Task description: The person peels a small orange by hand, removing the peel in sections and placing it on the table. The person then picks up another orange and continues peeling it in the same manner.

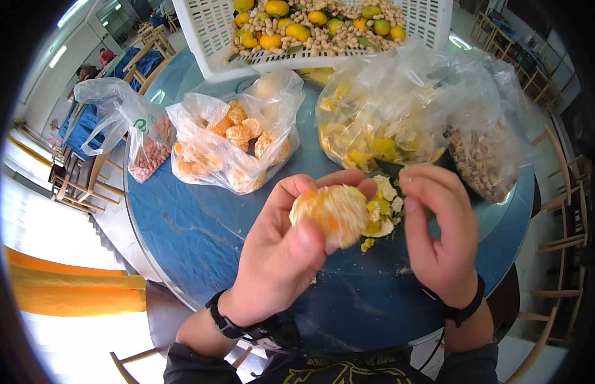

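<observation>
My left hand (283, 254) grips a mostly peeled mandarin (332, 216), its orange flesh streaked with white pith and blurred by motion. A little yellow peel shows at its upper right edge. To the right, my right hand (441, 230) hovers apart from the fruit, thumb and fingers bent close together. Whether a scrap is pinched in its fingertips is unclear. Torn mandarin peel (381, 223) and dark green leaves (388, 168) lie on the table between and behind my hands. Left of them, a clear plastic bag (283, 158) contains several peeled mandarins (238, 138).
A white plastic crate (201, 43) of unshelled peanuts (321, 45) and unpeeled mandarins stands at the back of the round blue-covered table (182, 230). A bag of peel (379, 139), a bag of brownish pieces (484, 158) and a bag of pinkish peanuts (151, 149) surround it. Wooden chairs (559, 173) stand beyond.
</observation>
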`<state>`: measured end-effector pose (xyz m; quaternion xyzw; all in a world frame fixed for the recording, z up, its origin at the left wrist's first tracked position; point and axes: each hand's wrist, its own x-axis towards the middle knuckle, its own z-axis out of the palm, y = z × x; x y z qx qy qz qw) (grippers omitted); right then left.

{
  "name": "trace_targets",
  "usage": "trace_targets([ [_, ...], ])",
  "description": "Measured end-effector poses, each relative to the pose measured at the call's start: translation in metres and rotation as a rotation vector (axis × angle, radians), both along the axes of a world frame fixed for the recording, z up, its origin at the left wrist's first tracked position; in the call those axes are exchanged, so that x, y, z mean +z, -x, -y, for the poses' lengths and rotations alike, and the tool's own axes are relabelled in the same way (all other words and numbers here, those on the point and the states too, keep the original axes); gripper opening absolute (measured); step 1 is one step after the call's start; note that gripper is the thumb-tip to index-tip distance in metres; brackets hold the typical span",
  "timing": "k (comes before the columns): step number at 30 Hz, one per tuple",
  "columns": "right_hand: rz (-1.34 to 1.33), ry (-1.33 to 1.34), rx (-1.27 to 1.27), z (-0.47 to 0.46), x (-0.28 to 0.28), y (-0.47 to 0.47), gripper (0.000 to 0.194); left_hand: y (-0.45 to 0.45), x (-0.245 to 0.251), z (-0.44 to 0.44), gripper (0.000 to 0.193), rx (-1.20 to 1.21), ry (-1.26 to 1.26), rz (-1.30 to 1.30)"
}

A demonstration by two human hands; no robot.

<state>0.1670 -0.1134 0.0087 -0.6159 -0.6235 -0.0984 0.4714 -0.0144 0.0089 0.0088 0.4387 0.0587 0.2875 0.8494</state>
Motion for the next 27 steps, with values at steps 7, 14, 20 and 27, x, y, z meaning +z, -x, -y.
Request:
trace_targets([
  [7, 0.158, -0.052, 0.143, -0.006, -0.002, 0.013, 0.044, -0.003, -0.016, 0.000, 0.046, -0.167, 0.304, 0.036],
  [14, 0.174, -0.083, 0.072, -0.004, 0.001, 0.014, 0.042, -0.002, -0.010, -0.002, 0.067, -0.115, 0.128, -0.158],
  [20, 0.183, -0.058, 0.160, -0.005, 0.003, 0.009, 0.039, -0.003, -0.009, -0.008, 0.066, -0.123, 0.007, -0.250],
  [27, 0.141, -0.013, 0.143, 0.000, 0.001, 0.008, 0.026, -0.005, -0.007, -0.009, 0.062, -0.149, 0.047, -0.246],
])
